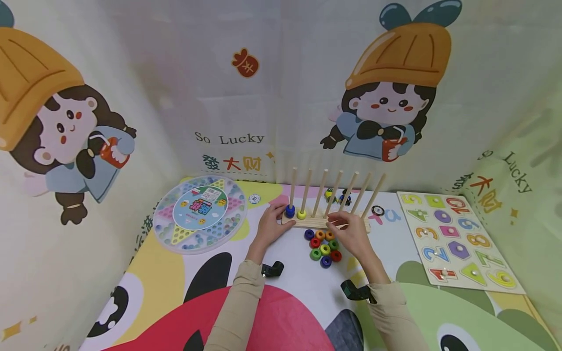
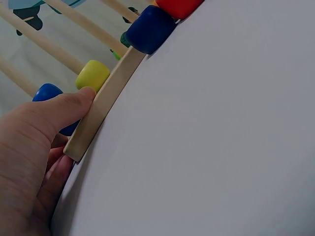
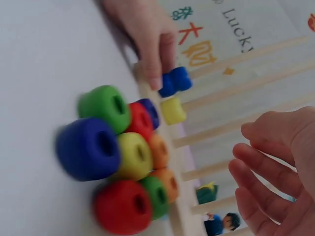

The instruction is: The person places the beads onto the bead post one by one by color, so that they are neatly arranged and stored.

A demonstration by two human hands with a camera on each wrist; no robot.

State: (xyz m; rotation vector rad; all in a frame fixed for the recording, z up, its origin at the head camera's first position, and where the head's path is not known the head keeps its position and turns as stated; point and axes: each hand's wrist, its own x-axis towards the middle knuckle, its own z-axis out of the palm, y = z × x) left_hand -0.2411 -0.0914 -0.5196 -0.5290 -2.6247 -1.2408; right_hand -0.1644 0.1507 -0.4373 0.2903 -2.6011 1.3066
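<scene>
A pale printed cloth [image 1: 298, 97] rises behind the wooden peg rack [image 1: 307, 223], which stands on a table [image 1: 303, 278] with a colourful cartoon cover. Right of the rack lies a number board [image 1: 442, 241] with coloured figures and shapes; left of it lies a round game board [image 1: 182, 214]. The rack itself has seven upright pegs on a narrow base. At its left end, the person's left hand [image 1: 270, 226] grips the base, thumb on the near side by the yellow bead and fingers around the end. At its right half hovers the right hand [image 1: 353, 234], fingers softly bent and parted from the thumb; whether a fingertip touches the rack cannot be told. Behind the rack, seen between pegs, are a green-and-yellow figurine [image 1: 329, 195] and a dark figurine [image 1: 345, 197]. A black-and-white token [image 1: 378, 210] lies just beyond its right end. Two blue beads [image 1: 290, 211] sit on the rack's leftmost peg and a yellow bead [image 1: 301, 214] on the next; nine loose beads [image 1: 325, 249], blue, orange, red, green and yellow, cluster just in front.
</scene>
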